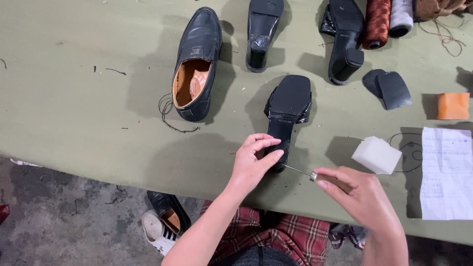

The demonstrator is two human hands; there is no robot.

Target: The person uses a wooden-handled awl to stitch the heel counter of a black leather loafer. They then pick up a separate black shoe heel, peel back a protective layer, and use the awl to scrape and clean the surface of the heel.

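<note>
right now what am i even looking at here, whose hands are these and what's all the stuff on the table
This is one picture from a camera worn on a person's head, looking down at their own two bare hands over a green worktable.

The left hand presses on the heel end of a black sandal that lies sole up. The right hand holds a wooden-handled awl, its thin metal point aimed at that heel.

Also on the table: a black loafer with a tan lining, two more black heeled shoes lying sole up, loose black heel pieces, spools of thread, a white foam block, an orange block and a sheet of paper. More shoes sit on the floor below.
</note>
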